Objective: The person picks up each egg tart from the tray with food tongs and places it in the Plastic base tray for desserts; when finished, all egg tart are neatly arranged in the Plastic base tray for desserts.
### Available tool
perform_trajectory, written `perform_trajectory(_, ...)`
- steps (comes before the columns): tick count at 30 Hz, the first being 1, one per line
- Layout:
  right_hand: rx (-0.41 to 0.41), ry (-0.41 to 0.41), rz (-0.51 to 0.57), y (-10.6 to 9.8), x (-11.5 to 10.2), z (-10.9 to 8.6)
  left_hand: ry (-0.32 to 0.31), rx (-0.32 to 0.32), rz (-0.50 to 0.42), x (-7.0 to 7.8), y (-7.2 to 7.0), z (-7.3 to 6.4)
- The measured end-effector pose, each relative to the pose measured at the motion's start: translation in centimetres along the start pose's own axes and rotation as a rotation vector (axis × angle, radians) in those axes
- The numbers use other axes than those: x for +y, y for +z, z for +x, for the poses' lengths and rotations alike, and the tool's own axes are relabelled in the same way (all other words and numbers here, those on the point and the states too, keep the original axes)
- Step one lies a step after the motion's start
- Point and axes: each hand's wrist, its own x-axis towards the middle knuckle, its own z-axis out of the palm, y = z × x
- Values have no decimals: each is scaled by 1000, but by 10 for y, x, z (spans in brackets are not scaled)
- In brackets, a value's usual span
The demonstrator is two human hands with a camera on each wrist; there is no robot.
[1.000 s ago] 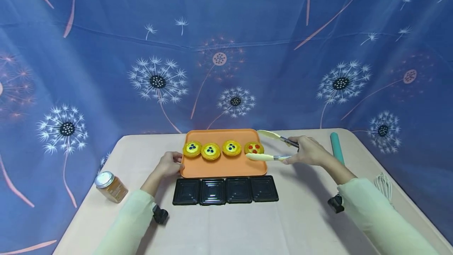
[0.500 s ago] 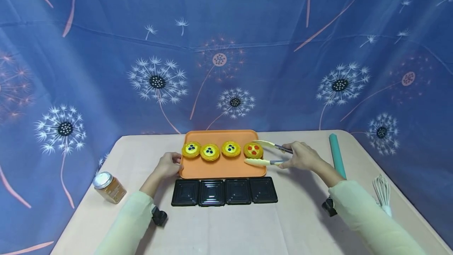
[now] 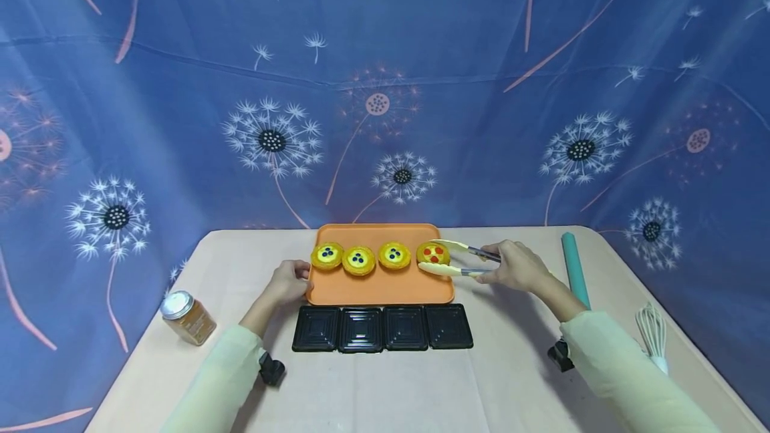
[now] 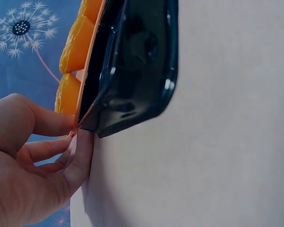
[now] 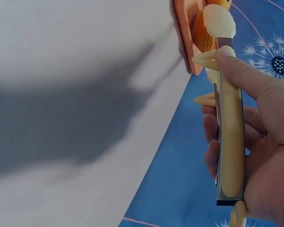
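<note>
The left hand [image 3: 290,283] pinches the orange tray [image 3: 380,291] by its left edge. The right hand [image 3: 515,266] holds tongs [image 3: 440,268], arms parted around the red-topped tart [image 3: 433,252] at the tray's right end. Three blueberry-topped tarts [image 3: 359,260] sit left of it; four black containers [image 3: 361,330] line the near side.

Right hand [image 3: 517,267] is squeezing tongs [image 3: 440,268] narrower | far tip [image 3: 451,244] is closing in on red-topped tart [image 3: 431,252] | right sleeve [image 3: 625,359] is shifting, uncovering more of the whisk [image 3: 652,331]

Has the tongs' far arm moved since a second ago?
Yes. Against the orange tray in the head view, the tongs' far arm has shifted down the picture, closing toward the red-topped tart.
</note>
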Motion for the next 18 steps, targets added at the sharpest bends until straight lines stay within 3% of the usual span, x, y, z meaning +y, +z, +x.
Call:
perform_trajectory(13, 0, -17, 24, -15, -3, -9, -6, 3, 10, 2, 2, -2)
perform_trajectory(18, 16, -67, 57, -29, -7, -20, -15, 3, 20, 3, 2, -2)
